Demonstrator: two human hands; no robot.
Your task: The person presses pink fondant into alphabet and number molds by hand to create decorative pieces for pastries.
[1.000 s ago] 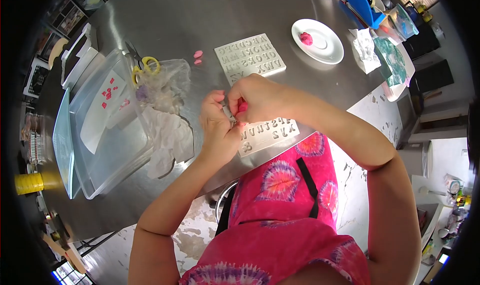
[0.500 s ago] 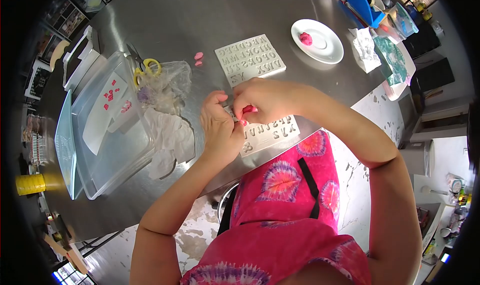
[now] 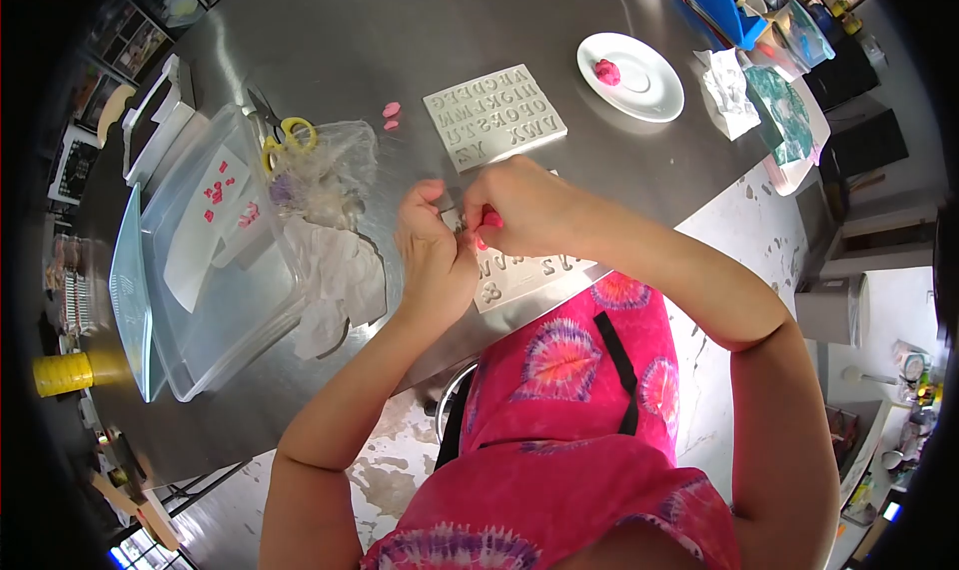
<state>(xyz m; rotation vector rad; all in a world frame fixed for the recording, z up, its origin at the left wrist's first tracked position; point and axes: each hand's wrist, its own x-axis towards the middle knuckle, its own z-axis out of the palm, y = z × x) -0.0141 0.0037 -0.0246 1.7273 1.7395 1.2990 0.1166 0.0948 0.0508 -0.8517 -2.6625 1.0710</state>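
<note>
Close to the table's front edge lies a pale letter mold [image 3: 519, 283], partly covered by my hands. My right hand [image 3: 524, 208] is closed over it, pinching a lump of pink dough [image 3: 490, 218] between thumb and fingers. My left hand [image 3: 435, 255] grips the mold's left side, its thumb lying over the surface beside a small pink bit and its forefinger raised. Just beyond my hands, a second letter mold [image 3: 494, 117] lies flat. To the left of it are two small pink pieces [image 3: 392, 109] on the metal table.
A white saucer [image 3: 654, 85] with a pink lump stands at the back right, near crumpled tissue [image 3: 727, 95]. On the left are a clear plastic box [image 3: 205, 355] holding paper with pink bits, yellow-handled scissors [image 3: 298, 132], a plastic bag [image 3: 340, 170] and white cloth [image 3: 335, 275].
Both hands stay together over the near mold, with my right fingers shifted slightly left along with the pink dough. The whole view has moved a little.
</note>
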